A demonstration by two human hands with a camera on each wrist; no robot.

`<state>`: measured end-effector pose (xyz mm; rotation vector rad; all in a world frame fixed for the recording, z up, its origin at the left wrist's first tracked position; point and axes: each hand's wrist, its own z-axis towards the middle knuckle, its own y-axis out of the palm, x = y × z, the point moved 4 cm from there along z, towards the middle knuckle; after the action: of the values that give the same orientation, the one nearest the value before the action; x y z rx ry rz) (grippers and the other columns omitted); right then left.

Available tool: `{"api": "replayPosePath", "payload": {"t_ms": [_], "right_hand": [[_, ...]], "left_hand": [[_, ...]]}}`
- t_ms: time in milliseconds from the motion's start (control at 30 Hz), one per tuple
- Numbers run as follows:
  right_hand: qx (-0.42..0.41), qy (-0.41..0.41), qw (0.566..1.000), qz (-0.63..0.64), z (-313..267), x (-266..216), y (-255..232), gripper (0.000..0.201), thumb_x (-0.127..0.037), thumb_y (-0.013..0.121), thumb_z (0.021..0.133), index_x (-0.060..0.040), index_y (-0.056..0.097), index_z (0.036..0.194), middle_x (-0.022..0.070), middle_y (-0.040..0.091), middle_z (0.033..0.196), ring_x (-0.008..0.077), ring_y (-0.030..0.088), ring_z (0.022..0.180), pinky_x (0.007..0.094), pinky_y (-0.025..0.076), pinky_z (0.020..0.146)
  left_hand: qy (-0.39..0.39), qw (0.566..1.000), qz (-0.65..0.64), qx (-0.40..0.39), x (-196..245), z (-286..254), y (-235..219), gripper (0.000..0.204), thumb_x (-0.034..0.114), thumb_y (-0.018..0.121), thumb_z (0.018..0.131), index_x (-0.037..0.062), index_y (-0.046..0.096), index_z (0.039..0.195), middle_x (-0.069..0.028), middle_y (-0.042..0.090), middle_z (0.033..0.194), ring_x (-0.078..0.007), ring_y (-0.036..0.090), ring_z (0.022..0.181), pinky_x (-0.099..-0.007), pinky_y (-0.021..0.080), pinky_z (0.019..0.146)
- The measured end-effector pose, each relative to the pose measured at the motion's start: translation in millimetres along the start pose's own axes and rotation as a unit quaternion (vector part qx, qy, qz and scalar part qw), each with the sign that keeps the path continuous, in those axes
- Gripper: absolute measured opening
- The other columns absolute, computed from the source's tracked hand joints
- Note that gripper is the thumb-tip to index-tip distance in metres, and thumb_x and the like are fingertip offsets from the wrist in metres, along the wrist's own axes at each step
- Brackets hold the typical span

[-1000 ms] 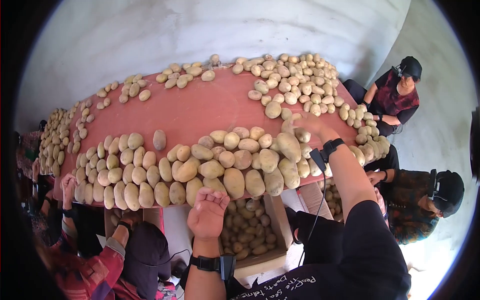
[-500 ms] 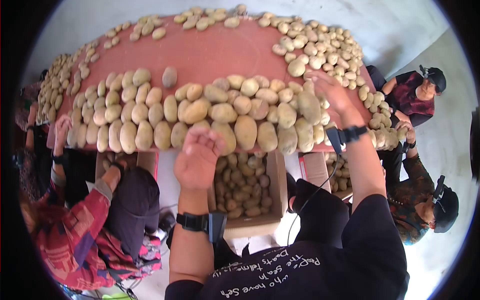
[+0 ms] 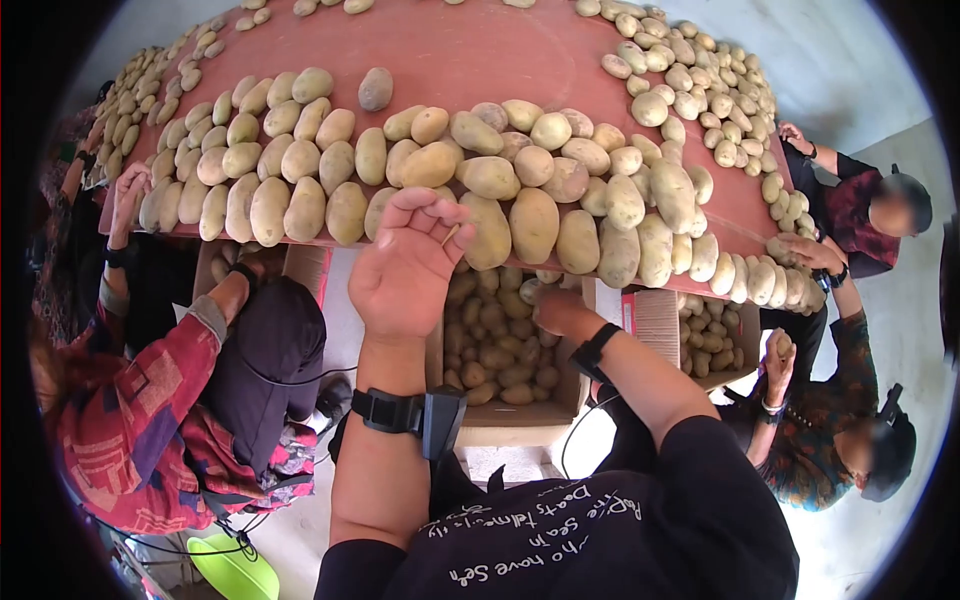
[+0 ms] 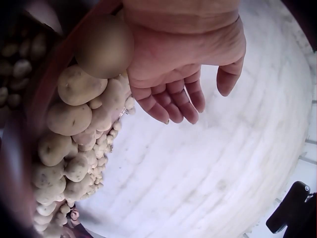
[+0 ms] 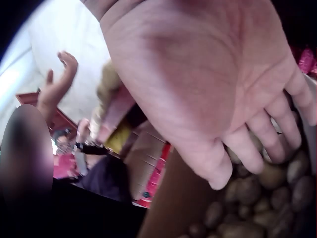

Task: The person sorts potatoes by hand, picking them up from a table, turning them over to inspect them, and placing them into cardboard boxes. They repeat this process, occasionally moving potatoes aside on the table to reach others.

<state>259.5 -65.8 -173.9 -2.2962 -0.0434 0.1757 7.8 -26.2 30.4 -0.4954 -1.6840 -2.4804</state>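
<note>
My left hand (image 3: 408,265) is raised palm up before the front row of potatoes (image 3: 535,225), fingers loosely bent and nothing in them; its empty palm also shows in the left wrist view (image 4: 185,54). Over the cardboard box (image 3: 505,436) below the table edge, my right hand (image 3: 568,314) reaches down, with a pale potato (image 3: 530,291) at its fingertips. In the right wrist view that hand (image 5: 213,79) has a bare palm and slightly bent fingers, with boxed potatoes (image 5: 247,191) behind them. Whether the fingertips touch any is unclear.
Potatoes cover much of the red table (image 3: 450,60), with a lone one (image 3: 376,89) behind the rows. A second box (image 3: 657,330) stands at right. People work at both sides, one sleeve (image 3: 150,400) close at left. A green basin (image 3: 232,570) is on the floor.
My right hand has left the potatoes at the table's right part and come down over the box. My left hand stays raised and loosely bent. The head view has shifted.
</note>
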Motion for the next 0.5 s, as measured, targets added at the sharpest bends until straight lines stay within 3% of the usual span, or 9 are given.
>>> {"api": "replayPosePath", "payload": {"t_ms": [33,233,333,433,500], "right_hand": [[0.044,0.019,0.999,0.027,19,5,12,0.036,-0.03,0.062,0.085,-0.003,0.061,0.109,0.0205,0.067,0.103,0.0339,0.063,0.104,0.0442,0.049,0.089],[0.079,0.054,0.99,0.108,44,6,47,0.055,-0.023,0.071,0.079,-0.0036,0.048,0.126,0.0205,0.061,0.119,0.0355,0.06,0.108,0.0444,0.049,0.09],[0.134,0.025,0.977,0.166,56,19,60,0.056,-0.02,0.072,0.077,-0.0069,0.05,0.127,0.02,0.062,0.118,0.0373,0.06,0.108,0.0436,0.049,0.091],[0.098,0.066,0.975,0.19,62,23,63,0.046,-0.014,0.068,0.078,-0.0134,0.056,0.123,0.0175,0.063,0.117,0.0355,0.059,0.112,0.0435,0.049,0.093],[0.1,0.018,0.975,0.195,51,15,67,0.049,-0.013,0.07,0.074,-0.0148,0.056,0.121,0.0177,0.064,0.112,0.0353,0.061,0.108,0.0428,0.05,0.089]], "left_hand": [[0.001,1.0,-0.002,0.001,0,1,-1,0.051,0.03,0.049,0.091,-0.0009,0.044,0.13,-0.0159,0.056,0.123,-0.0281,0.051,0.122,-0.0428,0.041,0.104],[0.0,1.0,0.006,0.017,1,1,-4,0.049,0.031,0.048,0.091,-0.0006,0.044,0.129,-0.0158,0.056,0.123,-0.0279,0.051,0.122,-0.0429,0.041,0.104],[0.001,1.0,0.02,0.021,1,0,-2,0.05,0.031,0.048,0.091,-0.0004,0.044,0.129,-0.0153,0.056,0.124,-0.0276,0.051,0.122,-0.0431,0.041,0.104],[0.006,0.999,0.03,0.023,4,-3,-3,0.051,0.031,0.048,0.091,0.0002,0.044,0.13,-0.0147,0.056,0.124,-0.0274,0.051,0.122,-0.0435,0.04,0.104],[0.01,1.0,0.018,0.018,5,-2,-4,0.051,0.031,0.048,0.091,0.0005,0.044,0.131,-0.015,0.056,0.125,-0.0275,0.051,0.122,-0.0437,0.04,0.105]]}}
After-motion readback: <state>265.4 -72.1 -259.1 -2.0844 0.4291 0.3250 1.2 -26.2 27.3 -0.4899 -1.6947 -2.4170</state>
